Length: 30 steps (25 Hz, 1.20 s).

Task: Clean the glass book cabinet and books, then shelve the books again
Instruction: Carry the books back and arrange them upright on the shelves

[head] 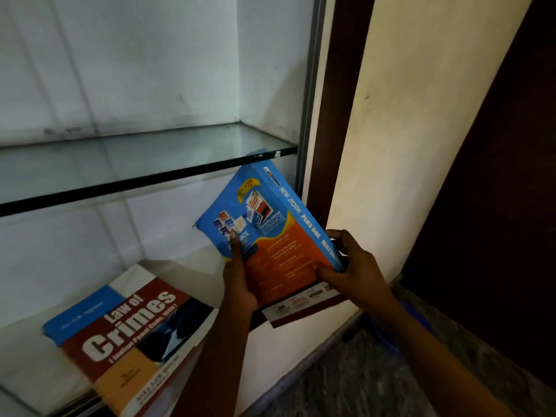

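— So, how is it held?
— Both hands have it. The left hand (239,284) grips the lower left edge of the blue and orange book (270,224), with the thumb (236,245) laid across the cover. The right hand (356,266) curls round the bottom of the spine. Neither looks loose. The book is tilted, spine to the right. Its lower end is out in front of the cabinet (313,85), and its top corner is tucked just under the front edge of the glass shelf (150,167).
— Touching the glass?
— I cannot tell, but it is very near. That is my worry. If the book is lifted or stood upright from this angle, the corner could knock that edge. A thick book might chip the glass or jolt the shelf.
— Anything else?
— Both hands sit at the bottom, so the heavy top end could swing toward the wooden frame (340,115) on the right.
— And what is in the cabinet?
— One book lies flat on the bottom shelf (24,356), the Law of Crimes book (129,332), cover up. It is the only book I see lying in there. Its near end seems to hang out over the front, close by the left forearm, so a nudge might tip it off. Dark smudges show on the back wall (135,85).
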Each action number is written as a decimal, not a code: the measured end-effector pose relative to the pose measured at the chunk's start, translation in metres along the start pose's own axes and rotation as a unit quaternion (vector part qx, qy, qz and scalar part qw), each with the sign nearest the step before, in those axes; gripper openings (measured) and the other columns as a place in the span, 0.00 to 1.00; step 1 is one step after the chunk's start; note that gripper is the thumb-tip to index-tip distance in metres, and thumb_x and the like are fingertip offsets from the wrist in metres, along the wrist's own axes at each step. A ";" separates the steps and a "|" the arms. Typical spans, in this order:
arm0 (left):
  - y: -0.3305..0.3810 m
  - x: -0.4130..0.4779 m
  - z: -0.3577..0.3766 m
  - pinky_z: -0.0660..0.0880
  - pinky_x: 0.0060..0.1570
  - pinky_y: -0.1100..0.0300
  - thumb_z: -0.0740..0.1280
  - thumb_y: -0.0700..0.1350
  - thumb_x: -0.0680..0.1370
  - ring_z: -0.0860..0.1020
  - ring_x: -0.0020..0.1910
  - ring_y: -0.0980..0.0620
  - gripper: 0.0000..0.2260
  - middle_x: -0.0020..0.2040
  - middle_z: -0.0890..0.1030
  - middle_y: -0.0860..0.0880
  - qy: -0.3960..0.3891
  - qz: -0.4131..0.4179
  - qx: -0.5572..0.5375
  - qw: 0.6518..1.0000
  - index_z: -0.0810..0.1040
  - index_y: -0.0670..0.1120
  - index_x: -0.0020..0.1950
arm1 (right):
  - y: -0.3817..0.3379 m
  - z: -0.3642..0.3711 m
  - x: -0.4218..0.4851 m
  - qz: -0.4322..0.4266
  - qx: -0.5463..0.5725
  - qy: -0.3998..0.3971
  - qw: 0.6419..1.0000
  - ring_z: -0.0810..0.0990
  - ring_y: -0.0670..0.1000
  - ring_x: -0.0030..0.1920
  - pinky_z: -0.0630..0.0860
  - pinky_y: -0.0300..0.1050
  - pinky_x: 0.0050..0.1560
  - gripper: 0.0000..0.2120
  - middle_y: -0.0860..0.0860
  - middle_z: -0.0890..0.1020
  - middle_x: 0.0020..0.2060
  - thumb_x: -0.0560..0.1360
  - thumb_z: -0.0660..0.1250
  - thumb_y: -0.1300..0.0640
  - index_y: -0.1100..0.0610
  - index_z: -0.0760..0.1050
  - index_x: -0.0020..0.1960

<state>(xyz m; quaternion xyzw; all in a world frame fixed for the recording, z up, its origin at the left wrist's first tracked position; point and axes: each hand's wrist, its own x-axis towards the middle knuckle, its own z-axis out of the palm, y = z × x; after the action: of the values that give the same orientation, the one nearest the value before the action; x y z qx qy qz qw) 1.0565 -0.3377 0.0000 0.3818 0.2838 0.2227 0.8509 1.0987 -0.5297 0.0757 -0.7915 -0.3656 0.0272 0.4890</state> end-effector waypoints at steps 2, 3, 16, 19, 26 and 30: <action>0.000 -0.004 -0.009 0.73 0.55 0.34 0.71 0.74 0.54 0.81 0.52 0.39 0.38 0.53 0.83 0.42 0.032 0.007 -0.006 0.999 0.78 0.53 0.56 | -0.003 0.001 0.000 0.021 0.010 -0.013 1.000 0.81 0.42 0.37 0.78 0.32 0.36 0.23 0.40 0.76 0.46 0.69 0.73 0.53 0.46 0.64 0.56; 0.003 -0.005 -0.012 0.74 0.55 0.35 0.72 0.74 0.53 0.81 0.51 0.40 0.39 0.52 0.83 0.43 0.044 0.018 -0.014 0.999 0.79 0.53 0.56 | -0.006 0.002 0.000 0.029 0.010 -0.022 0.999 0.81 0.41 0.38 0.78 0.32 0.36 0.23 0.39 0.77 0.45 0.68 0.73 0.50 0.47 0.64 0.56; 0.064 -0.044 0.023 0.73 0.61 0.46 0.63 0.64 0.69 0.79 0.57 0.43 0.31 0.58 0.80 0.41 -0.073 0.170 0.094 0.978 0.76 0.43 0.64 | 0.001 0.038 -0.038 -0.022 0.094 0.084 0.992 0.81 0.36 0.41 0.74 0.25 0.37 0.40 0.37 0.79 0.42 0.56 0.61 0.22 0.46 0.67 0.58; 0.073 -0.021 0.011 0.73 0.61 0.45 0.65 0.61 0.70 0.79 0.58 0.41 0.30 0.59 0.80 0.39 -0.071 0.151 0.084 0.982 0.75 0.42 0.64 | 0.001 0.069 -0.026 0.005 0.129 0.093 0.987 0.81 0.36 0.42 0.75 0.26 0.38 0.33 0.37 0.79 0.43 0.56 0.64 0.25 0.42 0.66 0.54; 0.110 0.046 0.001 0.79 0.48 0.51 0.64 0.61 0.72 0.81 0.53 0.43 0.27 0.58 0.80 0.39 -0.059 0.123 0.090 0.987 0.77 0.43 0.61 | 0.002 0.136 0.040 0.064 0.142 0.129 0.979 0.81 0.47 0.51 0.80 0.48 0.51 0.43 0.48 0.80 0.53 0.62 0.67 0.29 0.54 0.66 0.67; 0.096 0.111 -0.019 0.73 0.58 0.38 0.70 0.71 0.62 0.80 0.54 0.37 0.39 0.54 0.81 0.36 -0.013 0.169 0.243 0.955 0.79 0.40 0.58 | 0.014 0.165 0.064 0.097 0.141 0.211 0.962 0.80 0.55 0.52 0.77 0.52 0.52 0.39 0.54 0.81 0.53 0.63 0.71 0.38 0.60 0.68 0.67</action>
<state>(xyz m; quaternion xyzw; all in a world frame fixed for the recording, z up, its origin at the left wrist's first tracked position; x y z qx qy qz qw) 1.1102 -0.2033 0.0291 0.6225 0.2499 0.2828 0.6856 1.0872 -0.3698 -0.0006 -0.7339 -0.1679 -0.0412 0.6569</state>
